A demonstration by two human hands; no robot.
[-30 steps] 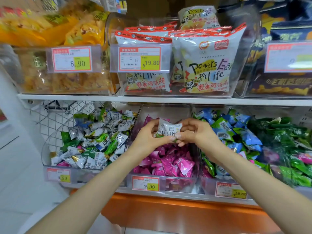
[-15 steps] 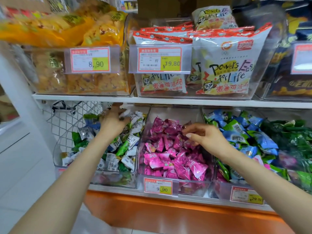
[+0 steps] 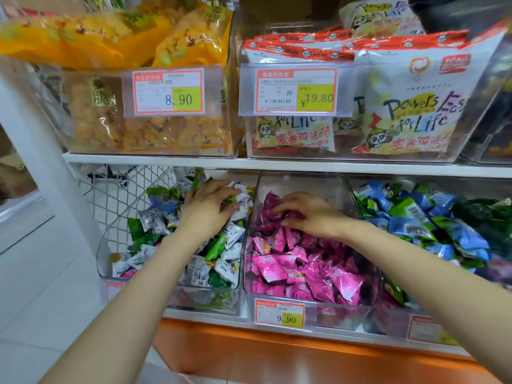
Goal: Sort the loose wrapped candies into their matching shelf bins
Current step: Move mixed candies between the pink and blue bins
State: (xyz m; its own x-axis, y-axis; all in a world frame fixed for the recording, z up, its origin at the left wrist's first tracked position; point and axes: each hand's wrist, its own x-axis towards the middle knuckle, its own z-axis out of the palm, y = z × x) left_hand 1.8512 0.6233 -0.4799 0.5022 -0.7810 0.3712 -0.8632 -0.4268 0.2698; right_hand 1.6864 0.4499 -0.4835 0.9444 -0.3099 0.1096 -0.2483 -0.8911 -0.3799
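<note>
- Reaching into the left bin (image 3: 106, 259), the left hand (image 3: 207, 210) curls over white-and-green candies (image 3: 224, 270); grip unclear.
- Right hand (image 3: 311, 216) curls onto pink candies (image 3: 304, 275) in the middle bin (image 3: 302, 182); grip likewise unclear.
- Hands apart.

**Two shelves, clear bins shoulder to shoulder**

On the lower shelf (image 3: 216, 318), three bins in a row. The left bin (image 3: 205, 303), white and green candies (image 3: 221, 270), sits under the left hand (image 3: 206, 209). The middle bin (image 3: 340, 314), pink candies (image 3: 299, 273), is under the right hand (image 3: 310, 214). Just right of that hand is the right bin (image 3: 396, 322). Above both hands, the upper shelf (image 3: 277, 164) carries a yellow-snack bin (image 3: 155, 134) beside a bagged-snack bin (image 3: 349, 156).
</note>
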